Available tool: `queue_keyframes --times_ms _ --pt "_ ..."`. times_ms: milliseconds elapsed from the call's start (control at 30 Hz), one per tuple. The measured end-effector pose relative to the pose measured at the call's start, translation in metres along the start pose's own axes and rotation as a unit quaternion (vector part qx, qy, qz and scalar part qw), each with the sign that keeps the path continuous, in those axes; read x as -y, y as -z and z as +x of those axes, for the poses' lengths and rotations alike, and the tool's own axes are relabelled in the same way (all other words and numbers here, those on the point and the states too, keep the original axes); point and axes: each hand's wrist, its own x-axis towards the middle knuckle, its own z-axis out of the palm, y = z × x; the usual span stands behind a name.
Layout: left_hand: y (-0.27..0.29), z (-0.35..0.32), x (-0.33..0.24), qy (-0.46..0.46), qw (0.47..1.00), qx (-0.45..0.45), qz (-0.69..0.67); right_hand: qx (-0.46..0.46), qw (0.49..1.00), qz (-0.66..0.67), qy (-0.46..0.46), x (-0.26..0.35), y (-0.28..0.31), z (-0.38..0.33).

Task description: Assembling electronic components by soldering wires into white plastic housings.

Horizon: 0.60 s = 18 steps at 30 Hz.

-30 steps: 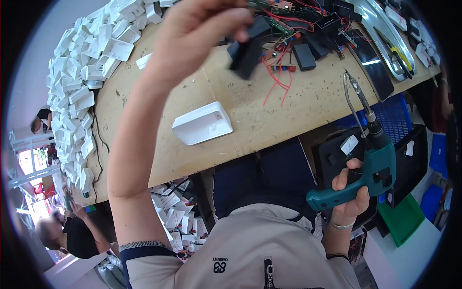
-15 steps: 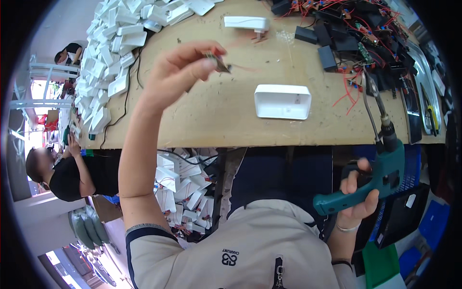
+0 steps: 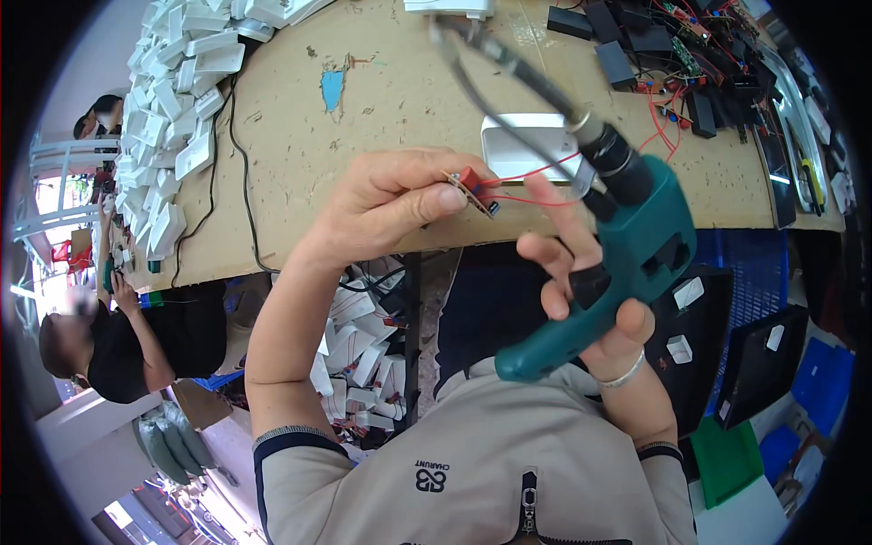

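Observation:
Between the thumb and fingers of my left hand (image 3: 391,204) is a small circuit board (image 3: 471,194) with a red component on it. Thin red wires (image 3: 531,199) run from the board toward my right hand (image 3: 581,263). That hand is wrapped round a green pistol-shaped soldering gun (image 3: 636,227), its metal nozzle and curved feed tube pointing up and to the far left. Some right fingers stretch out beside the wires; whether they touch them I cannot tell. Behind the gun, partly covered, an open white plastic case (image 3: 518,136) lies on the table.
White plastic cases (image 3: 173,100) are heaped at the far left beside a black cable (image 3: 238,136). Black boxes (image 3: 616,65) and red-wired boards pile up at the far right, near a metal tray (image 3: 799,118). Another white case (image 3: 450,7) lies at the far edge. A person (image 3: 127,341) works at left.
My left hand has come nearer and to the right with the circuit board. My right hand has moved left and up with the soldering gun, bringing it close to the board's wires.

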Motion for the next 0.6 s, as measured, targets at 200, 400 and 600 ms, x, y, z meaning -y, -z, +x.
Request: queue_keyframes --times_ms 200,400,600 --pt "0.003 0.000 -0.004 0.038 0.997 0.034 0.064 -0.009 0.996 -0.068 0.063 0.003 0.005 0.014" --pt "0.018 0.009 0.009 0.109 0.988 -0.003 0.107 -0.021 0.998 -0.043 0.047 -0.007 0.012 0.011" --pt "0.015 0.012 -0.005 0.072 0.952 0.015 0.298 -0.061 0.996 -0.018 0.065 -0.013 0.025 0.008"
